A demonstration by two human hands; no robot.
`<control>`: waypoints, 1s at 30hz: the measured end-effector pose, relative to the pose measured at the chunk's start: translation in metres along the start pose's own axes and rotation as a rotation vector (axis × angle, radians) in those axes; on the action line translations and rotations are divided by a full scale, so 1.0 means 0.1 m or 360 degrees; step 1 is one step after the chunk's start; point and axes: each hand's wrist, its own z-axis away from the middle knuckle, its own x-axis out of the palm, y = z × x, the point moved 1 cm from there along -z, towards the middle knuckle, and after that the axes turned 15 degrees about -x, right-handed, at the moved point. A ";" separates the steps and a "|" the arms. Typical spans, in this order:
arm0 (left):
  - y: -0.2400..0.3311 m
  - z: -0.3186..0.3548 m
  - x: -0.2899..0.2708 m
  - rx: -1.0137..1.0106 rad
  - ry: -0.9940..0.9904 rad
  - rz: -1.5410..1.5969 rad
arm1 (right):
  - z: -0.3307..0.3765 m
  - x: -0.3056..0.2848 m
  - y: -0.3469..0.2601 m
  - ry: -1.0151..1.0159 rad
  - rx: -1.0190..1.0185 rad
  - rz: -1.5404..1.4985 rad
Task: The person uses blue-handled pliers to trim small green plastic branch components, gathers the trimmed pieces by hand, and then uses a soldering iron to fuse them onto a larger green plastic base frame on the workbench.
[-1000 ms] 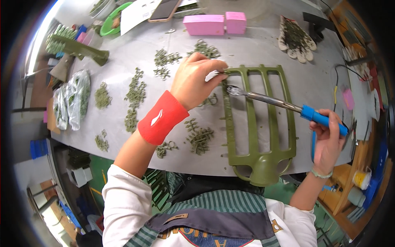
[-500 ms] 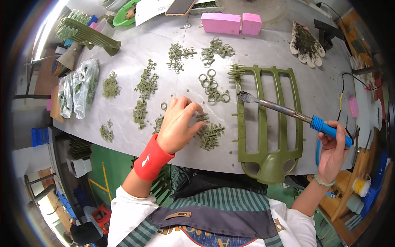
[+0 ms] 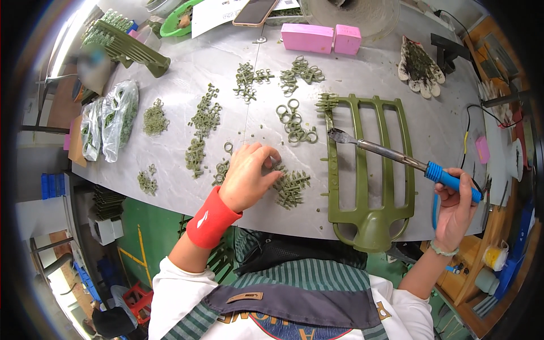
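Observation:
My right hand grips the blue handle of a soldering iron, which has a long metal shaft and a dark flat tip. Its tip lies over the left bar of an olive-green plastic frame with several long slots. Small branched green pieces sit at that bar's far end. My left hand is at a pile of small green branched parts, fingers bent, thumb and forefinger apart at its left edge. Green rings lie beyond it; small parts are partly hidden by this hand.
More small green parts lie in heaps at the left, near clear plastic bags. At the back are pink blocks and a phone. A stained glove lies far right; the iron's cable runs along the right side.
My left hand's fingers have curled further down at the edge of the branched parts. The soldering iron has barely moved, and the view has shifted slightly.

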 end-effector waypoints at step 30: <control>0.16 0.76 0.16 0.0253 0.0190 0.0072 | 0.07 -0.09 0.04 0.0033 0.0023 -0.0036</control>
